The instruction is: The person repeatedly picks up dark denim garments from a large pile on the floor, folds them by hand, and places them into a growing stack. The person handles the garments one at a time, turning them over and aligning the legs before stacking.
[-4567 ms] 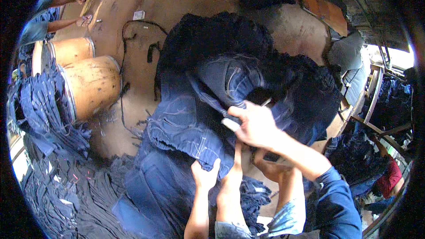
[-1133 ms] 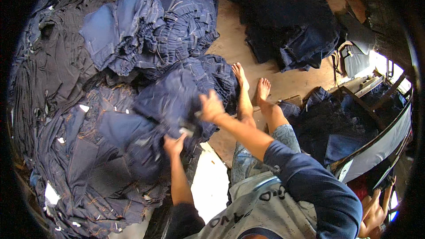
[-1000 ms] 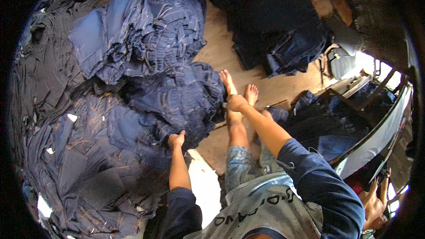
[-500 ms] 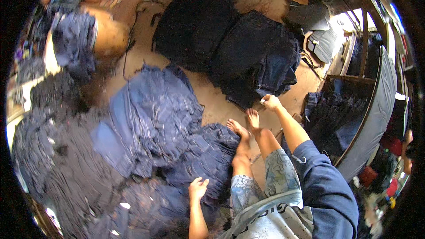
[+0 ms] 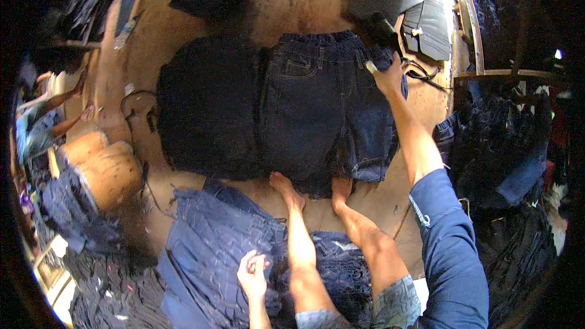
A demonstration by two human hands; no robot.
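My right hand (image 5: 390, 80) reaches out over the upper right of dark blue denim shorts (image 5: 301, 106), its fingers closed on a small pale piece (image 5: 371, 67) whose kind I cannot make out. The shorts have a gathered waistband at the far end and lie flat on a dark stack of garments (image 5: 207, 109). Whether the hand also touches the denim is unclear. My left hand (image 5: 252, 273) hovers over a heap of lighter blue denim (image 5: 207, 247), fingers curled in and nothing visible in them.
My bare feet stand at the near edge of the stack. A brown rounded stool or bundle (image 5: 109, 170) with denim on it stands at left, near another person's limbs (image 5: 58, 119). Dark cloth heaps (image 5: 116, 292) lie near left. Black straps (image 5: 423, 73) and grey padded panels (image 5: 426, 27) are far right.
My view has swung toward the dark stack. The right arm has stretched farther out, over the shorts, with the pale piece still in the fingers. The left hand's fingers have curled in.
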